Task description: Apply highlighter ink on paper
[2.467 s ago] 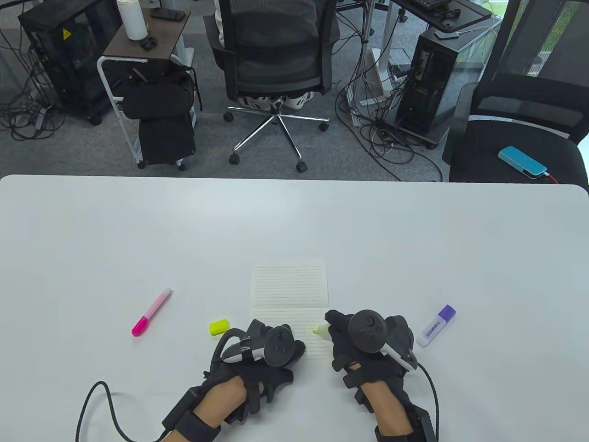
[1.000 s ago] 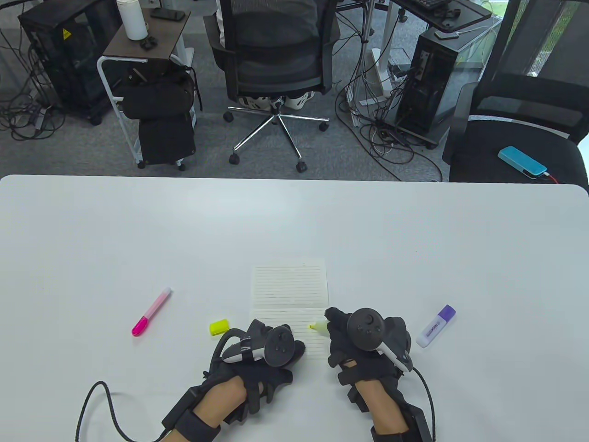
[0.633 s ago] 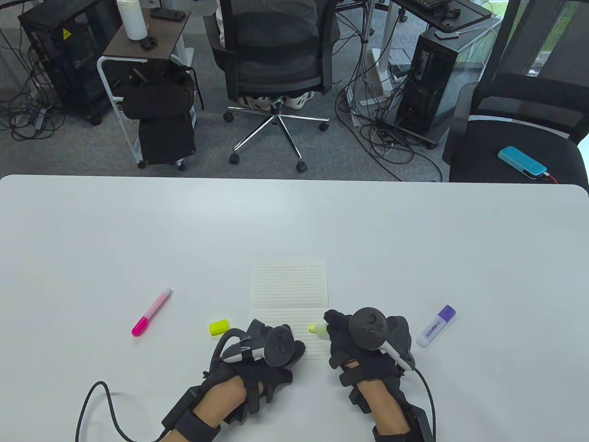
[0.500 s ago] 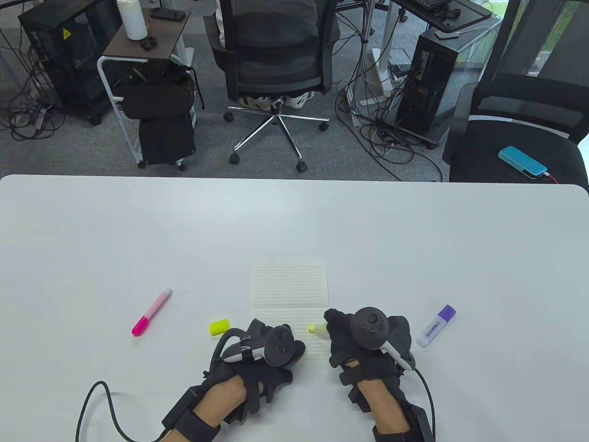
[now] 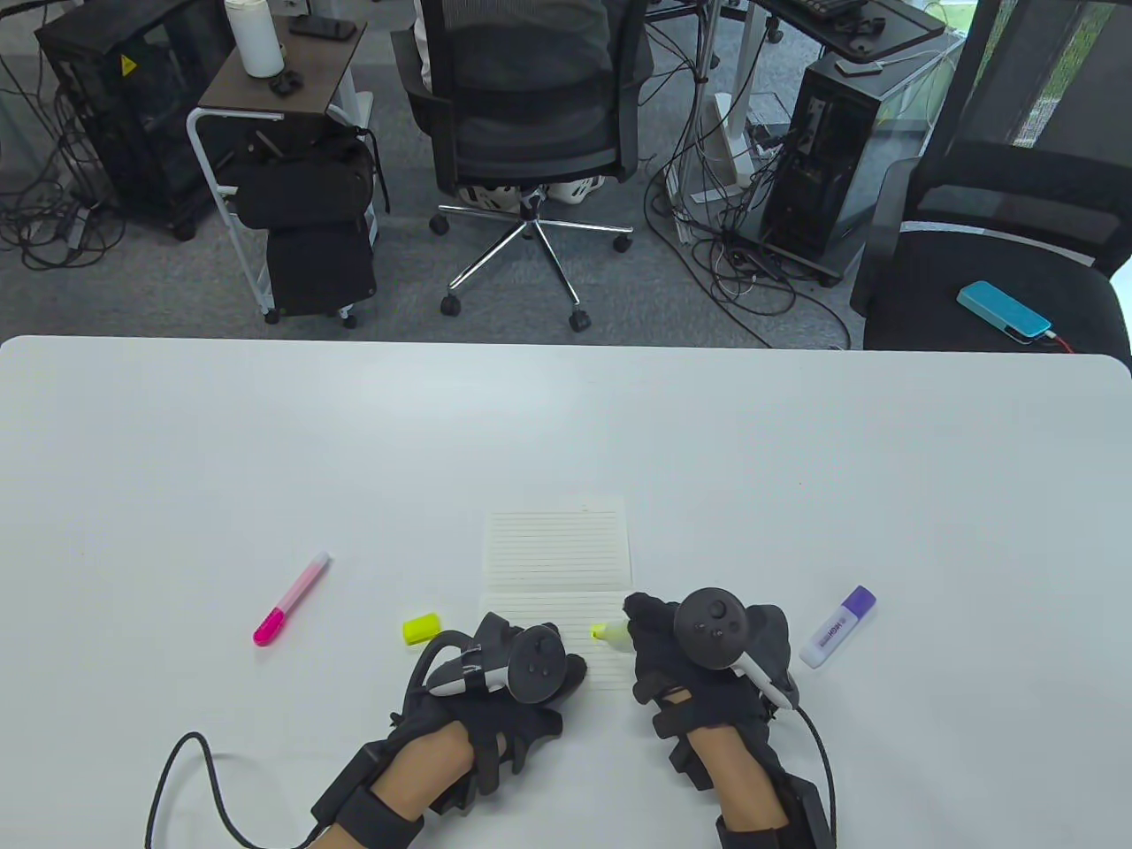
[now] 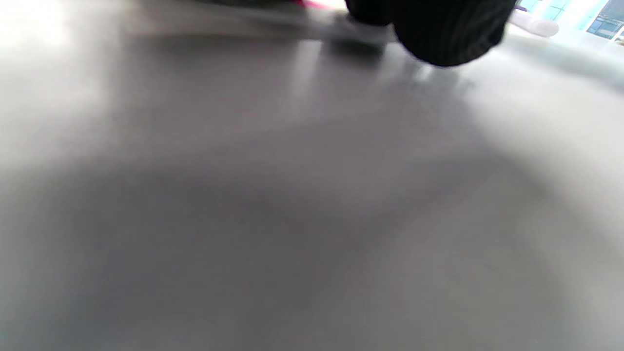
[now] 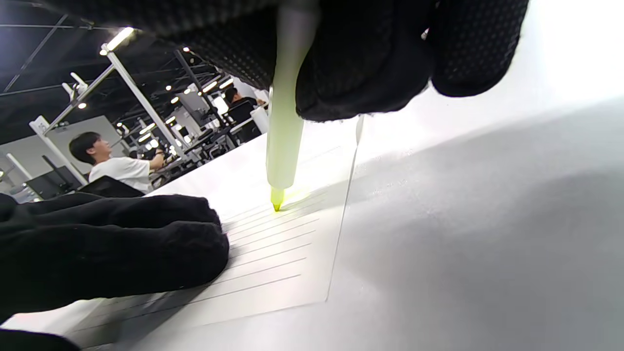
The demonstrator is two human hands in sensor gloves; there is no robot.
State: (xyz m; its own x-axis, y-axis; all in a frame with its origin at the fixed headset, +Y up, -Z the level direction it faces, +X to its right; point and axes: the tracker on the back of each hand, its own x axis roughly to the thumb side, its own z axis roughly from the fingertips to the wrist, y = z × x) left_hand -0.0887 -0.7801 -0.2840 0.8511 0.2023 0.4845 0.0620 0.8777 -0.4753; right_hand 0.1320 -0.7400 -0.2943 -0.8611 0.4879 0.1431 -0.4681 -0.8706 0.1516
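Gloves point(image 7: 112, 243) look like matt black knit cloth, paper point(image 7: 273, 253) is thin ruled, table point(image 7: 463, 234) smooth, slightly glossy.

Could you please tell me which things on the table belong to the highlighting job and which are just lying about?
In use: yellow highlighter, gripped by the right hand; lined paper, pressed by the left hand; yellow cap.
Lying about: pink highlighter; purple highlighter.

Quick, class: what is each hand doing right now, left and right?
Left hand: rests flat on the lined paper, holding nothing.
Right hand: fingers grip the yellow highlighter, its tip on the paper.
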